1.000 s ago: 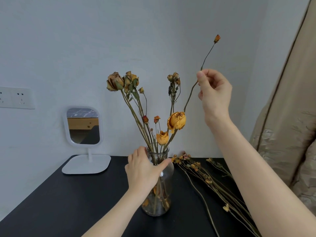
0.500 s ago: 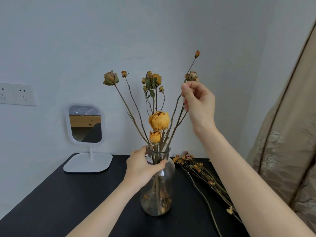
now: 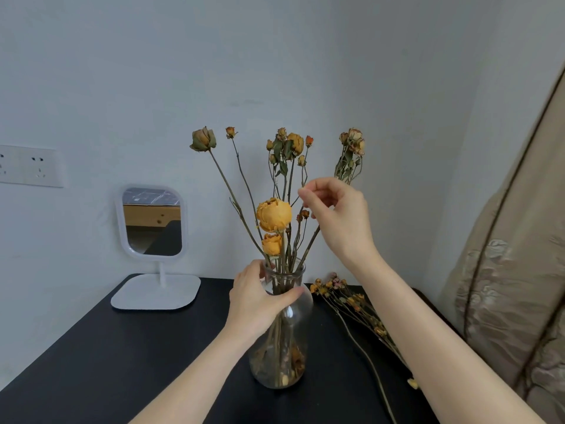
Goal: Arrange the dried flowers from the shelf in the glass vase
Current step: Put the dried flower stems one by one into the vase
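Nearest to us, two bare forearms reach in from the bottom edge over the black table (image 3: 107, 356). The left hand (image 3: 260, 301) grips the glass vase (image 3: 287, 338) at its neck, with the thumb curled across the front of the glass just under the rim and the fingers wrapped round the far side. The vase stands upright on the table near the middle of our view, and stem ends and crumbled petals are gathered in its rounded belly. From its mouth fan the dried flowers (image 3: 273, 214). We see a large yellow bloom with a smaller one just below it, close above the rim, and taller stems carrying faded buds that lean left, centre and right.

Higher up, to the right of the vase mouth, the right hand (image 3: 342, 218) is raised among those stems. Its thumb and forefinger are pressed together, pinching a thin stem (image 3: 305, 169) that rises to a small orange bud. The other fingers are loosely curled. Below the hand we cannot trace that stem.

Just right of the vase, a loose bunch of dried stems (image 3: 354, 304) lies flat on the table, heads toward the wall.

Farther back on the left, a white standing mirror (image 3: 153, 221) rests on its flat base at the table's far edge. A wall socket (image 3: 30, 166) sits on the pale wall, and a beige curtain (image 3: 519, 286) hangs at the right.
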The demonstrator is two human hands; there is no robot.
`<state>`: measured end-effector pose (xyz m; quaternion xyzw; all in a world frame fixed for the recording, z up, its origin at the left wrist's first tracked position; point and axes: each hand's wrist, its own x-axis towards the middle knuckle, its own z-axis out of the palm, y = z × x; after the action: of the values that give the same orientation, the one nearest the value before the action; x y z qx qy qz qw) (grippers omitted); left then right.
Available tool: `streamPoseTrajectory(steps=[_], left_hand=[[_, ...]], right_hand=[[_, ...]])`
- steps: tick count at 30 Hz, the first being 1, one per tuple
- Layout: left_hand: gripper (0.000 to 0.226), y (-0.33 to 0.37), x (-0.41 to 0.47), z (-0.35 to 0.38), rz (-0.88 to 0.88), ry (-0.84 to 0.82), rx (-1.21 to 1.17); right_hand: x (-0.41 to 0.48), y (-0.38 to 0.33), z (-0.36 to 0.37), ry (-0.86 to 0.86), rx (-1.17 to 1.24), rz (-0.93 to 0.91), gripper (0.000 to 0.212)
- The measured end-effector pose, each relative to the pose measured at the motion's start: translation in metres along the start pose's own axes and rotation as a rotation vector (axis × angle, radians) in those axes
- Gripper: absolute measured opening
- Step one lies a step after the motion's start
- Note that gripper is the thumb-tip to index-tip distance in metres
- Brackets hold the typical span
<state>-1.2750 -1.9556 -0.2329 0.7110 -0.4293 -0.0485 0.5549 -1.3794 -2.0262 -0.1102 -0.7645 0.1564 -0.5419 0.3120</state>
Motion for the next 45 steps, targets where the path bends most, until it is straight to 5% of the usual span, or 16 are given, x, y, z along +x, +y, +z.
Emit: streamPoseTrajectory(steps=[4,16,37,45], left_hand=[[0.031,-0.002,0.003,-0.006,-0.005,-0.016,-0.027],[0.028,-0.005,0.005,-0.009,0.003,-0.042,-0.038],[0.036,-0.004,0.009,-0.014,0.041,-0.1,-0.082],[0.038,-0.003,0.006,-0.013,0.024,-0.109,-0.12]], right_hand=[[-0.003,0.0,0.001,-0.011,-0.057,0.027,0.006],[0.0,-0.002,0.019,0.015,-0.455,0.062,0.013],[-0.002,-0.005,0.036,-0.095,-0.759,0.177,0.019],[-0.004,-0.004,0.026,-0.066,-0.685,0.174,0.022]])
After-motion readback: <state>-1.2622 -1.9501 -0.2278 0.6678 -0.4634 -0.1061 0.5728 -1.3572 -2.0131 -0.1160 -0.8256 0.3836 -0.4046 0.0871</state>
